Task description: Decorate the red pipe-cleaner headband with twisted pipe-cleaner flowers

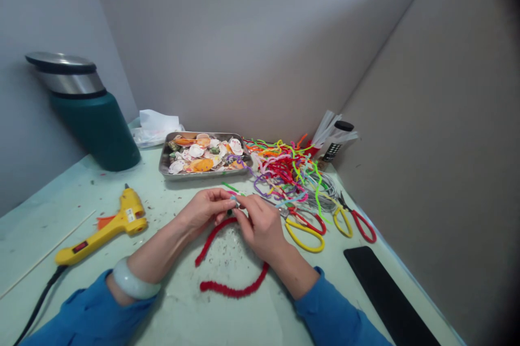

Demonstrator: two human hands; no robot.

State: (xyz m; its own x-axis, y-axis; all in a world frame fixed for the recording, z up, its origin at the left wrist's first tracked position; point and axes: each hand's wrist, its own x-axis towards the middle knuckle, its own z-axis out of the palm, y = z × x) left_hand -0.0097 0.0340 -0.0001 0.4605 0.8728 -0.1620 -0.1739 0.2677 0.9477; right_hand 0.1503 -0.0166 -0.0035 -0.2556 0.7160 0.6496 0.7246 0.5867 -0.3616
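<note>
My left hand (pixel 207 207) and my right hand (pixel 260 221) meet above the middle of the table, their fingertips pinched around a small light-blue piece (pixel 234 201). Its kind is hard to make out, since the fingers cover most of it. Beneath and in front of the hands, a red pipe cleaner (pixel 238 293) lies in an open curve on the tabletop; my right hand hides part of it. Short green and pink bits (pixel 231 188) lie just beyond the fingertips.
A yellow glue gun (pixel 103 229) with a cord lies left, near a thin white stick (pixel 49 254) and a green bottle (pixel 95 129). Behind are a metal tray (pixel 203 175) of shells and tangled pipe cleaners (pixel 284 170). Scissors (pixel 304 236) and a black strip (pixel 385 294) lie right.
</note>
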